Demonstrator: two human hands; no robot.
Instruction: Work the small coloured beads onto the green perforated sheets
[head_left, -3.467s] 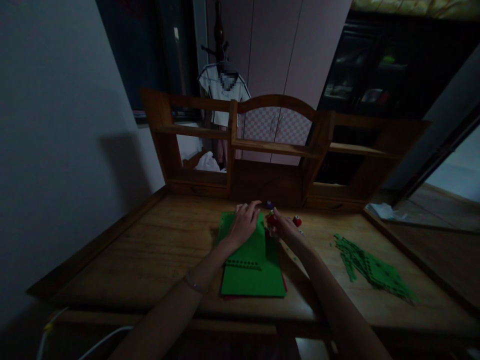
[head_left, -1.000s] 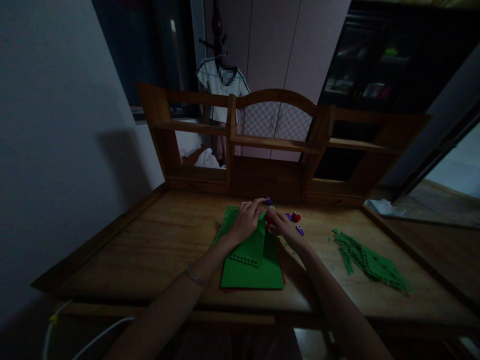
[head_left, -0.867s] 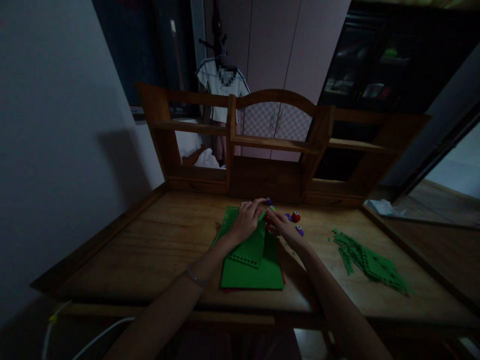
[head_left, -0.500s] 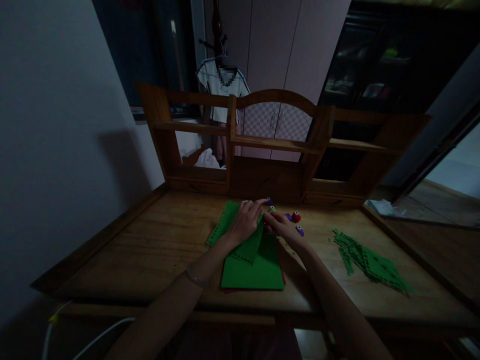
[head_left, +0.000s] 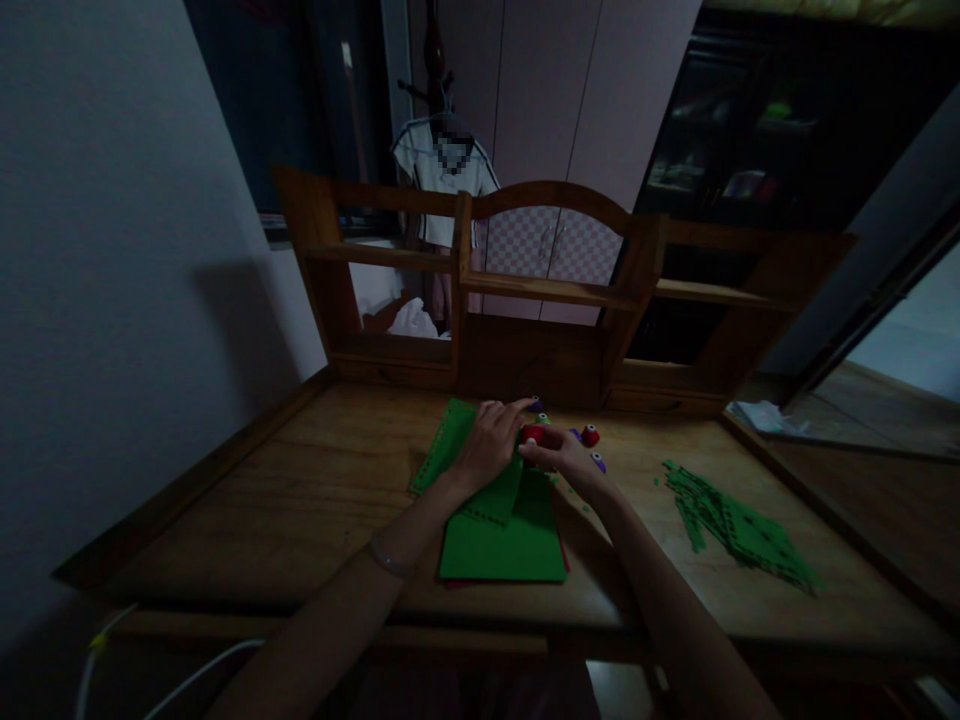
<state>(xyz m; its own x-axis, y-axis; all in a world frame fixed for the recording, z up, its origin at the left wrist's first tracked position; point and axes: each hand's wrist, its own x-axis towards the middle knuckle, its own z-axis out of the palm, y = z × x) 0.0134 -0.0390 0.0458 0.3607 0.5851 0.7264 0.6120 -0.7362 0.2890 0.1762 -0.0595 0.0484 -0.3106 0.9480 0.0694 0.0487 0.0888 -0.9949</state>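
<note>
Pinching a red craft punch [head_left: 533, 433] in a closed grip, the right hand [head_left: 564, 455] showed in the head view at the hole-bordered green sheet's [head_left: 499, 498] right edge, above the table [head_left: 300, 480], while the left hand [head_left: 486, 442] lay loosely spread across it.

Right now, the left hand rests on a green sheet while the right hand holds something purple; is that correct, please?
Not quite: the head view shows the right hand holding a red object; the left hand rests on a green sheet.
</note>
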